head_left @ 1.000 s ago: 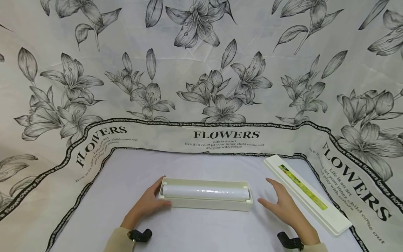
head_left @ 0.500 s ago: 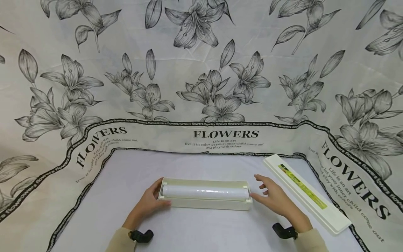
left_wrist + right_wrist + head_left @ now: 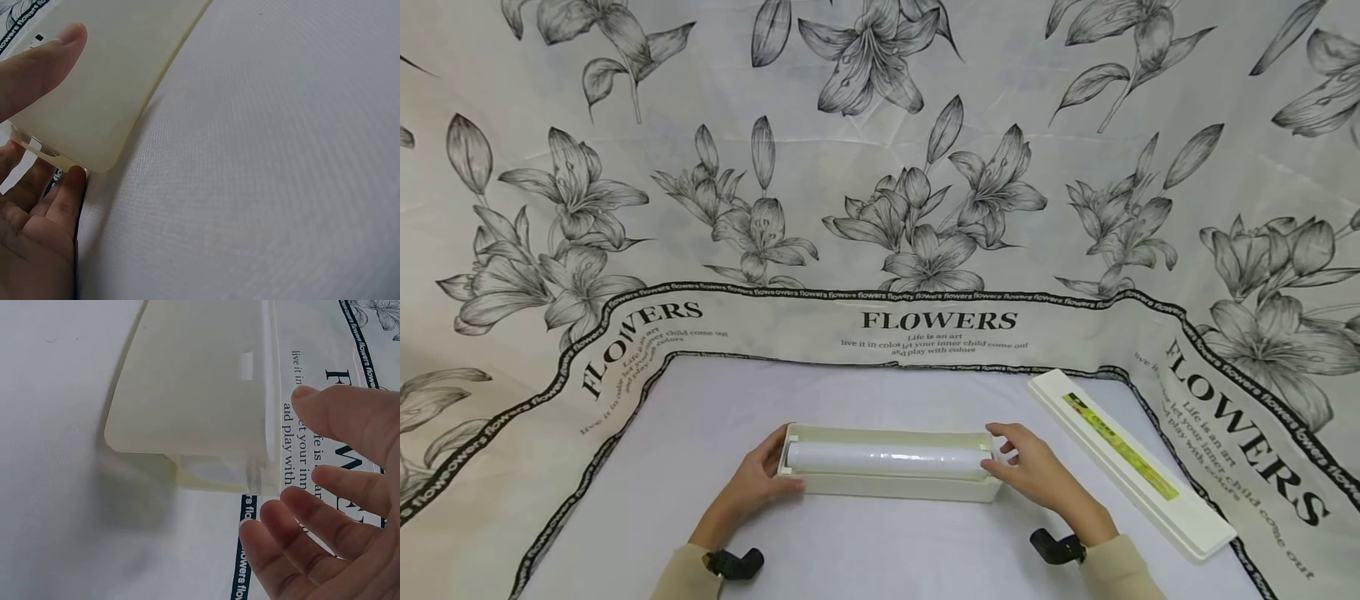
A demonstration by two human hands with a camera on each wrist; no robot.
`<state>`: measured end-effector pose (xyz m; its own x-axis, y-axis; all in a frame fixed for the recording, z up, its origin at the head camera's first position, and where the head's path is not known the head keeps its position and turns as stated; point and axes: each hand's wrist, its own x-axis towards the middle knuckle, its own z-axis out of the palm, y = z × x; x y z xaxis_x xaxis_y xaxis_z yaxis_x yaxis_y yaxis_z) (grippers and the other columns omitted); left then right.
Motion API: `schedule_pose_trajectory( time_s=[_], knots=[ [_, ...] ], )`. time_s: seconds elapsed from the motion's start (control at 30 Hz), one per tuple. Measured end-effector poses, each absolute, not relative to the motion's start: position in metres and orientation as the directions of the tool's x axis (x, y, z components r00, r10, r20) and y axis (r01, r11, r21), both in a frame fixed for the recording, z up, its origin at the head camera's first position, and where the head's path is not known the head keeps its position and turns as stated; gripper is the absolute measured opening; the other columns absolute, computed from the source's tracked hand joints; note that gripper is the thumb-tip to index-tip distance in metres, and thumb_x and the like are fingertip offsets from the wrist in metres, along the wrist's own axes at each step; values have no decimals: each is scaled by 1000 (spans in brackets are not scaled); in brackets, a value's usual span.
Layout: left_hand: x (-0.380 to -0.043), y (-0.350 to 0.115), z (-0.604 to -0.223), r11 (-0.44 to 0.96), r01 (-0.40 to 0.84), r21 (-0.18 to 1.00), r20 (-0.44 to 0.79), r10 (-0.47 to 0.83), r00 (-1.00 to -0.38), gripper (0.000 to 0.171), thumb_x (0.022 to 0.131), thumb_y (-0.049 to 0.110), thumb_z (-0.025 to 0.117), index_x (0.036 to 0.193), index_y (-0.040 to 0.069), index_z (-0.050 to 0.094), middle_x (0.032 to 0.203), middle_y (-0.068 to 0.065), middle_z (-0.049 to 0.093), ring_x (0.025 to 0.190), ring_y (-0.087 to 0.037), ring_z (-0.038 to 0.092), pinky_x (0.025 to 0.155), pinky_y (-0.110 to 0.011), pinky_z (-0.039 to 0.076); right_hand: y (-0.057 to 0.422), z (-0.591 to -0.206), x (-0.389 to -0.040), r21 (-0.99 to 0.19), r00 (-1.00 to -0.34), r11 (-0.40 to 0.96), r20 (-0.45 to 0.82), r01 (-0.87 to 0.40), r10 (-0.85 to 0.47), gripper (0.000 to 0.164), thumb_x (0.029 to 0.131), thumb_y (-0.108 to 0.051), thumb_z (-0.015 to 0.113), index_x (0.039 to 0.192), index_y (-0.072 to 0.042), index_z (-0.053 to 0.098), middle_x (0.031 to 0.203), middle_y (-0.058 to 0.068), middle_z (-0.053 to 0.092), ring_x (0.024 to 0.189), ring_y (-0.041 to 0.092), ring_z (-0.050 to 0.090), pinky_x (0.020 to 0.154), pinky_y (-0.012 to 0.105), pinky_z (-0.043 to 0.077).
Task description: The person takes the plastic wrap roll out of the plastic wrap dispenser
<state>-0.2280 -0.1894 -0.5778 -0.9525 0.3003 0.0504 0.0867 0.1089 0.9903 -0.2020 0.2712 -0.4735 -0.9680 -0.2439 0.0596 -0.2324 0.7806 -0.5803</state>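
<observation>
A long cream plastic wrap box (image 3: pixel 895 487) lies lidless on the white cloth, holding a glossy roll of plastic wrap (image 3: pixel 880 457) lengthwise. My left hand (image 3: pixel 758 479) grips its left end; in the left wrist view the thumb (image 3: pixel 47 69) presses the front wall and the fingers sit behind the end. At the opposite end is my right hand (image 3: pixel 1037 471), its thumb overlapping the roll's end in the head view and its forefinger at the back corner. The right wrist view shows relaxed, spread fingers (image 3: pixel 325 531) just off the box's end (image 3: pixel 219 472).
To the right, the long white lid (image 3: pixel 1131 467) with a yellow-green label lies slanted, partly over the cloth's dark border. A flower-printed curtain (image 3: pixel 940 333) rises behind and at both sides. Black wrist cameras (image 3: pixel 736 564) sit on both wrists.
My right hand has moved left from beside the lid to the right end of the box. My left hand keeps its grip, and the box and lid stay in place.
</observation>
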Motion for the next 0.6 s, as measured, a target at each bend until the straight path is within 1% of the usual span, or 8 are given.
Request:
schedule_pose_trajectory(
  time_s=[0.1, 0.33, 0.43, 0.53, 0.6],
  knots=[
    [-228, -189, -577, 101, 84, 991, 50, 298, -953, 108, 75, 7, 91, 162, 5, 27, 166, -18, 32, 153, -38, 31, 110, -13, 40, 270, -476, -202, -572, -964, 780, 89, -255, -250, 59, 92, -21, 78, 141, 3, 55, 132, 21, 61, 104, 26, 65, 83, 41, 62],
    [-228, -189, -578, 111, 45, 993, 11, 288, -957, 110, 74, 10, 92, 163, 7, 26, 167, -15, 31, 155, -35, 30, 112, -14, 39, 262, -478, -204, -570, -960, 777, 85, -267, -268, 58, 92, -17, 78, 141, 4, 55, 129, 20, 63, 101, 23, 62, 81, 38, 61],
    [-227, -189, -577, 110, 32, 993, 0, 280, -960, 111, 73, 9, 93, 163, 9, 27, 167, -13, 32, 155, -32, 30, 111, -13, 39, 261, -478, -205, -550, -959, 790, 85, -271, -270, 57, 91, -16, 79, 139, 4, 57, 126, 18, 65, 98, 21, 61, 75, 32, 58],
    [-226, -189, -576, 106, 34, 994, 3, 278, -961, 112, 72, 8, 93, 163, 8, 27, 167, -13, 32, 155, -33, 31, 110, -12, 39, 260, -478, -207, -526, -964, 812, 68, -254, -257, 55, 90, -16, 79, 138, 3, 59, 124, 16, 68, 94, 19, 60, 69, 27, 53],
    [-226, -189, -576, 101, 37, 994, 7, 281, -960, 111, 73, 8, 93, 163, 8, 27, 167, -13, 32, 155, -33, 31, 110, -12, 40, 258, -478, -207, -520, -967, 820, 48, -237, -249, 52, 90, -16, 79, 136, 2, 61, 125, 15, 69, 95, 19, 61, 70, 28, 53]
  ],
)
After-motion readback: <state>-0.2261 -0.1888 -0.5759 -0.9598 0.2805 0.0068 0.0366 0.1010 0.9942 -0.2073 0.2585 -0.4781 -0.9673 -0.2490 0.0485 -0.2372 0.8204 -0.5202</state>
